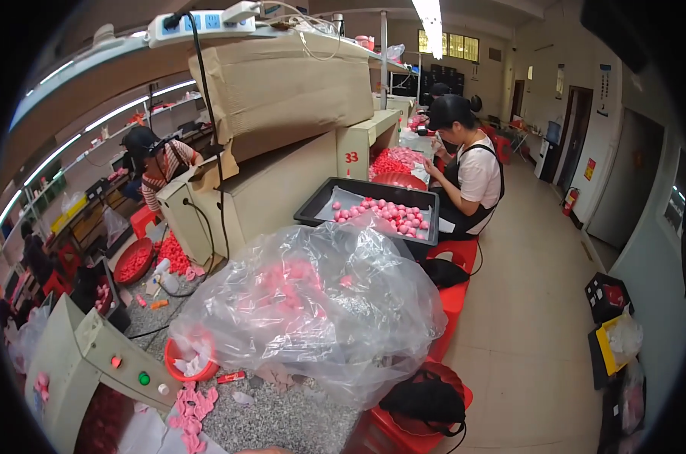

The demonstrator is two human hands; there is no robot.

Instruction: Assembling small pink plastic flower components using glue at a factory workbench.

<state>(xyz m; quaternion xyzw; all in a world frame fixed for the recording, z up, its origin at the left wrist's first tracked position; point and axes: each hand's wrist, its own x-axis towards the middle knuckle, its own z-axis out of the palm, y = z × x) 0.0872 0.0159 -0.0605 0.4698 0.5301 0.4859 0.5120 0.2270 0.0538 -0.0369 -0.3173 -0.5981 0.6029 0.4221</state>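
Observation:
Only a thin sliver of skin shows at the lower edge, apparently my left hand; its fingers are hidden. My right hand is out of the picture. Near that sliver, pink crumpled scraps lie on the speckled grey tabletop. A small red stick-shaped packet and a red bowl holding pale scraps are a little farther off. Beyond them spreads a big clear plastic bag with red and pink pieces inside. Behind the bag, a black tray holds many pink balls.
At the left stands a beige machine with coloured buttons. Cardboard leans beneath the shelf. A black cloth bag rests on a red stool at right. One co-worker sits beyond the tray, another across the bench.

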